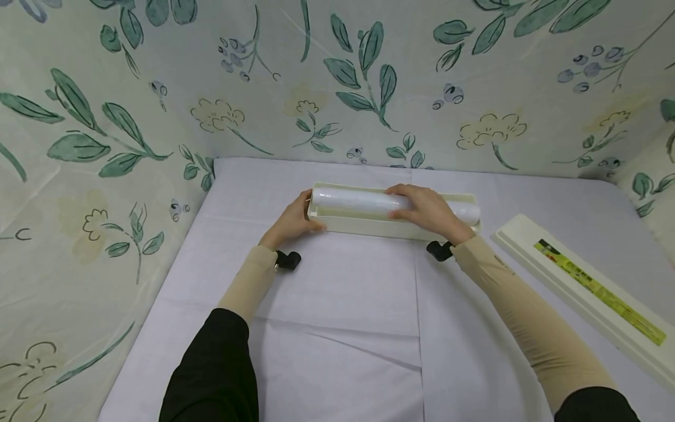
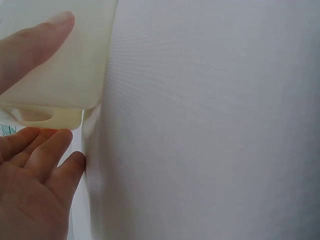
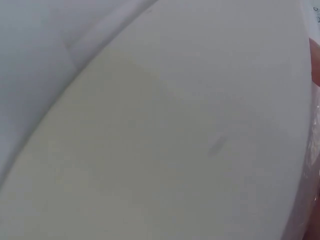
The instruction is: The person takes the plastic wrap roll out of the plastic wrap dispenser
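A long cream plastic box [image 1: 369, 227] lies on the white cloth, open at the top, with a clear-white roll of cling film [image 1: 348, 200] inside it. At the box's left end, my left hand [image 1: 290, 223] holds on, thumb across the front wall and fingers round the end. The left wrist view has this hand [image 2: 37, 185] close up, fingertips right at the end of the box [image 2: 60, 75]. My right hand [image 1: 429, 208] grips the roll from above, right of its middle. Mostly the box's front wall [image 3: 175, 130] fills the right wrist view, with fingers [image 3: 315, 60] at its edge.
To the right, a long cream lid [image 1: 519, 234] with a yellow-green label [image 1: 601, 293] lies slanting on the table. White cloth [image 1: 337, 316] with creases covers the tabletop. Leaf-patterned fabric [image 1: 295, 88] hangs behind the table and at both sides.
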Demonstrator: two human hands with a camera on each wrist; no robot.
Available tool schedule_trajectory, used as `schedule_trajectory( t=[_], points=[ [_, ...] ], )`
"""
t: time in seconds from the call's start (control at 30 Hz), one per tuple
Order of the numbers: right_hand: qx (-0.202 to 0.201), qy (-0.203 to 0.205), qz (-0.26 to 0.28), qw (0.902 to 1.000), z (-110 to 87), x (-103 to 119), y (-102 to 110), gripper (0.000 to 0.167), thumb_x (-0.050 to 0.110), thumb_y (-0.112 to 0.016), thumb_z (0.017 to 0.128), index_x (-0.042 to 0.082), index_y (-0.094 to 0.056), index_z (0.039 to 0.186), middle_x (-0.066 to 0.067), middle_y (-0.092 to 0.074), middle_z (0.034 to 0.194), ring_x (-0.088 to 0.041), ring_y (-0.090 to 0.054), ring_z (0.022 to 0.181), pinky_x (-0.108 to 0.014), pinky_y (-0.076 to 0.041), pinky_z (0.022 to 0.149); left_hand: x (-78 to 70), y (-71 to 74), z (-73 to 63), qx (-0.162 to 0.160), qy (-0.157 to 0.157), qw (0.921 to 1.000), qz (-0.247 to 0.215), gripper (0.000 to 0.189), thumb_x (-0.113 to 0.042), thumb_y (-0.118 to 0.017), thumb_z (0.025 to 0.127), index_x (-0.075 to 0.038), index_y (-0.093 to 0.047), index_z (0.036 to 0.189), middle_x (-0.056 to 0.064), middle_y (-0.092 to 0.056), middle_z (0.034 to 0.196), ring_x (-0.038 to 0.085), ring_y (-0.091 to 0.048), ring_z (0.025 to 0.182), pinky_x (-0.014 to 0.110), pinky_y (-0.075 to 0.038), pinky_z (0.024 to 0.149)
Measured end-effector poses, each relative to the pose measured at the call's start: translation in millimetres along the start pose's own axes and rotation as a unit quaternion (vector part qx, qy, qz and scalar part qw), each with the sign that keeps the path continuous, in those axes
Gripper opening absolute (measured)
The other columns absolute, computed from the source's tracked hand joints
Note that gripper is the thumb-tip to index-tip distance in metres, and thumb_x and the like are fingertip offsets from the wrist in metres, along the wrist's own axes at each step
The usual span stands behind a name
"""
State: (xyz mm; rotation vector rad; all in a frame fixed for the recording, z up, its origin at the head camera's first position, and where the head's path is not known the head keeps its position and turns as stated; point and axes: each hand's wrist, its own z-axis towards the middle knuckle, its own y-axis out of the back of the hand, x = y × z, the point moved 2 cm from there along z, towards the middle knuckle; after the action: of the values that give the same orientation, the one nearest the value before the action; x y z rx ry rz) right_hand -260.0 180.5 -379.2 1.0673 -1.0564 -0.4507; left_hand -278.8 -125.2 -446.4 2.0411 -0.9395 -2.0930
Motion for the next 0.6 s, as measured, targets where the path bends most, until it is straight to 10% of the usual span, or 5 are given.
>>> schedule_trajectory(
  t=[0.6],
  points=[
    [-0.019, 0.006, -0.008, 0.9998, -0.3, 6, 12, 0.052, 0.028, -0.077, 0.082, 0.01, -0.06, 0.127, -0.012, -0.06, 0.126, -0.029, -0.057, 0.108, -0.047, -0.042, 0.092, 1.2, -0.2, 0.6, 0.001, -0.004, 1.0, 0.001, 0.099, -0.011, -0.082, 0.075, -0.004, -0.018, 0.151, 0.017, -0.034, 0.149, 0.031, -0.038, 0.133, 0.044, -0.026, 0.109]
  ],
)
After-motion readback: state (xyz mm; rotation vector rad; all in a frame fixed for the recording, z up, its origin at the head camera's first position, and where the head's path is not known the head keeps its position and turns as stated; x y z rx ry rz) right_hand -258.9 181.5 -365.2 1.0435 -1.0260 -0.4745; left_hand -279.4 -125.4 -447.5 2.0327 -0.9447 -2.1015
